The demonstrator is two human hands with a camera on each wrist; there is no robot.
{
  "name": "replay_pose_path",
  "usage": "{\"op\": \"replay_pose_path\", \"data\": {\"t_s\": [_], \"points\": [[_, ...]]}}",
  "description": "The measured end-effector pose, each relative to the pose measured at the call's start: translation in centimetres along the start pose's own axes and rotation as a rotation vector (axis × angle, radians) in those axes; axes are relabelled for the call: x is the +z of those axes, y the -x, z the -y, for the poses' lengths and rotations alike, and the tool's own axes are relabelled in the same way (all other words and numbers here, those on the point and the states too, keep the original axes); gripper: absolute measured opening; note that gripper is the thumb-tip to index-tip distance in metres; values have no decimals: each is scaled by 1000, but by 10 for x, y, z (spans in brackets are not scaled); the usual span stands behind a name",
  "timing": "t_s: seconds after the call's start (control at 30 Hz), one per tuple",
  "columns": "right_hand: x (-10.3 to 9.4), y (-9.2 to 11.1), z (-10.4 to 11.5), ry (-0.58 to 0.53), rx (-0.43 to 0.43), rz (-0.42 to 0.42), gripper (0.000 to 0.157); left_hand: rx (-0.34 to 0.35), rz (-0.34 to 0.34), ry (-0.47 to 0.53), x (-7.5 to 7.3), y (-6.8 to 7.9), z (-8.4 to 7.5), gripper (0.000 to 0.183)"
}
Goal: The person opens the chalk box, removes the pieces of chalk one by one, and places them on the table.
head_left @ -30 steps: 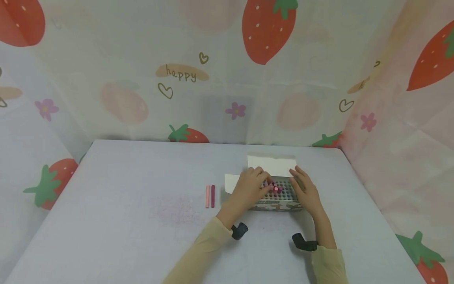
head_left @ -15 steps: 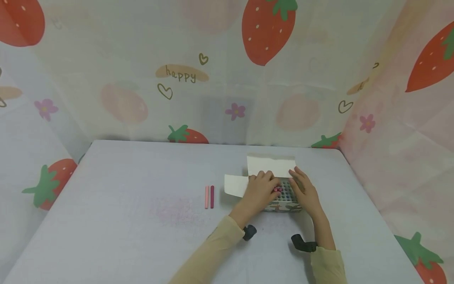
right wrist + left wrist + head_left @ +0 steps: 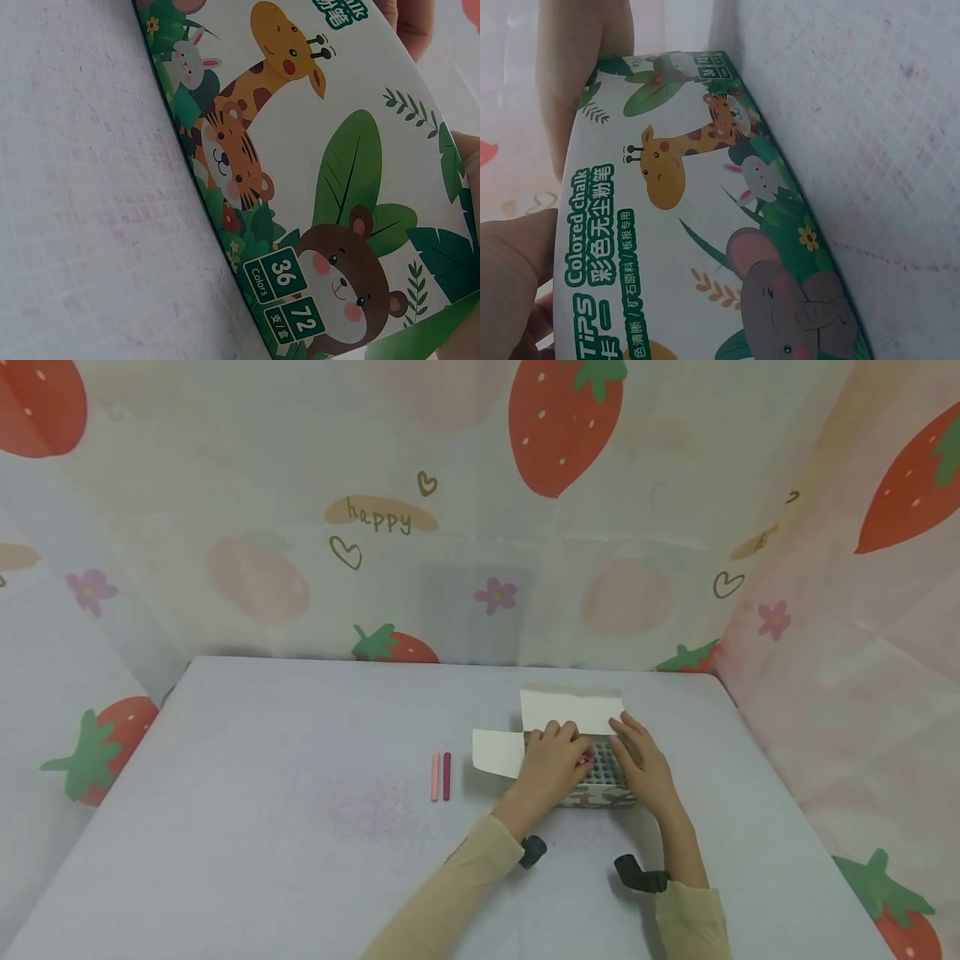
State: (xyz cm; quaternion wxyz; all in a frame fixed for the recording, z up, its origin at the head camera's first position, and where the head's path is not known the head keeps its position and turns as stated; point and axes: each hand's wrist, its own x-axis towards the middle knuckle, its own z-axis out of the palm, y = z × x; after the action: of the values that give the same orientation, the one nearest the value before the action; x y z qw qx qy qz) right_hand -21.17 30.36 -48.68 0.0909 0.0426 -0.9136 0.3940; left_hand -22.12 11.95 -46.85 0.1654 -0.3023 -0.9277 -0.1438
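Observation:
A chalk box (image 3: 600, 795) stands on the table with its white lid flaps folded out. Printed animals and the words "Colored chalk" cover the box's side (image 3: 705, 157) in the left wrist view. My left hand (image 3: 551, 764) reaches over the box from the left, fingers bent down around pink chalk sticks (image 3: 586, 759) that stick up from the holes; its palm hides most of them. My right hand (image 3: 648, 768) rests against the box's right end, fingers loosely spread and thumb by the top edge. Rows of holes (image 3: 603, 764) show between the hands.
Two chalk sticks, one light pink (image 3: 435, 777) and one dark magenta (image 3: 447, 777), lie side by side left of the box. A back flap (image 3: 572, 710) and a left flap (image 3: 498, 752) spread outward. Pink dust (image 3: 375, 806) marks the white table. Strawberry-print cloth surrounds it.
My left hand has moved right over the holes and come down onto the pink chalk sticks, covering most of them. My right hand stays at the box's right end.

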Motion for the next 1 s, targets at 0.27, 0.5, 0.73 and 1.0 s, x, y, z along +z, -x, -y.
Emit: {"op": "replay_pose_path", "data": {"t_s": [0.27, 0.5, 0.73, 1.0], "points": [[1, 0, -3, 4, -11, -3, 46, -14, -11, 24, 1, 1, -2, 15], [2, 0, -3, 0, -16, 0, 45, -42, -55, 105, -5, 3, -3, 17], [1, -1, -3, -6, -26, 4, 46, -75, -138, 218, -9, 1, -2, 18], [-1, 0, -1, -21, -15, 11, 48, -90, -265, 343, -18, 0, -2, 15]]}}
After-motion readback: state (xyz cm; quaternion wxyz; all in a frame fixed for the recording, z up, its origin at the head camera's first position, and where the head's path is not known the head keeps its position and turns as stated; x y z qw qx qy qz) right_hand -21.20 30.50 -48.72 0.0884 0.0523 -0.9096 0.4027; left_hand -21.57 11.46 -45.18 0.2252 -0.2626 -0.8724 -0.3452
